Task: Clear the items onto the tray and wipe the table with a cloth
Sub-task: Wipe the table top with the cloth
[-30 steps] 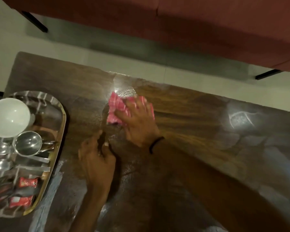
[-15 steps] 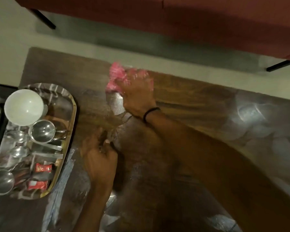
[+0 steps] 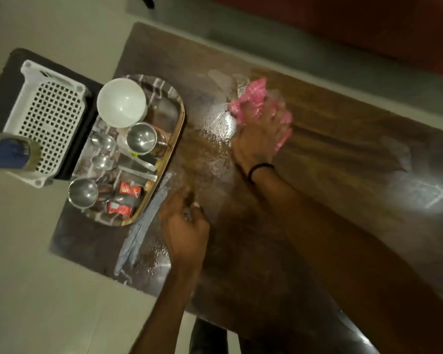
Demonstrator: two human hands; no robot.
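Observation:
My right hand [image 3: 260, 134] presses a pink checked cloth [image 3: 251, 98] flat on the dark wooden table [image 3: 343, 149], near its far edge; the hand is blurred. My left hand [image 3: 184, 226] rests on the tabletop nearer to me, fingers spread, holding nothing. At the table's left end sits an oval tray [image 3: 174, 139] with a gold rim. It carries a white bowl [image 3: 122, 102], steel cups [image 3: 141, 137], spoons and red sachets [image 3: 128, 190]. Wet streaks shine on the wood between tray and cloth.
A white perforated plastic basket [image 3: 49, 116] stands on a dark stool left of the table. A blue and grey object [image 3: 10, 152] pokes in at the left edge. A red sofa [image 3: 368, 26] runs behind the table. Pale floor surrounds it.
My right hand has slid the cloth along the far side of the table. My left hand stays planted. The camera has swung, bringing the basket and the table's left end into view.

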